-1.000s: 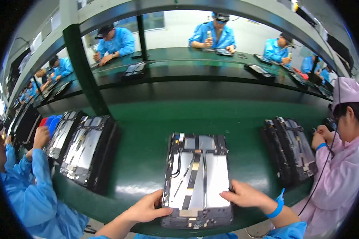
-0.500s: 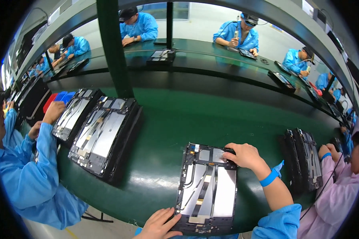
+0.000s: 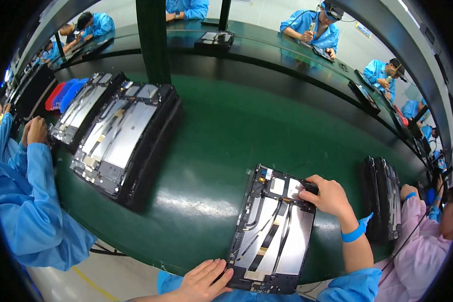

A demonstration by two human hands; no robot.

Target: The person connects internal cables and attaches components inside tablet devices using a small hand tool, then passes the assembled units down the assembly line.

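An opened tablet [image 3: 298, 226] with bare silver plates, black cables and a tan-and-black ribbon lies between my hands, its lower end reaching past the table's near edge. My right hand [image 3: 328, 195] is closed on its upper right corner, thumb on the face and fingers round the edge. At the lower left corner, my left hand [image 3: 206, 278] grips the side, fingers close together. A blue band circles my right wrist. Whether the tablet's underside touches the table is hidden.
On the green table [image 3: 226, 116], a stack of opened tablets [image 3: 128, 136] stands left, another stack [image 3: 85, 108] beyond it. More tablets [image 3: 382, 196] stand at right. Blue bins [image 3: 73, 93] sit far left. Co-workers sit on both sides, others beyond a green post [image 3: 153, 45].
The tablet has shifted to the right in the picture and tilted clockwise, both hands still on it. My view has turned, and the left co-worker's hands have drawn back from the stack.
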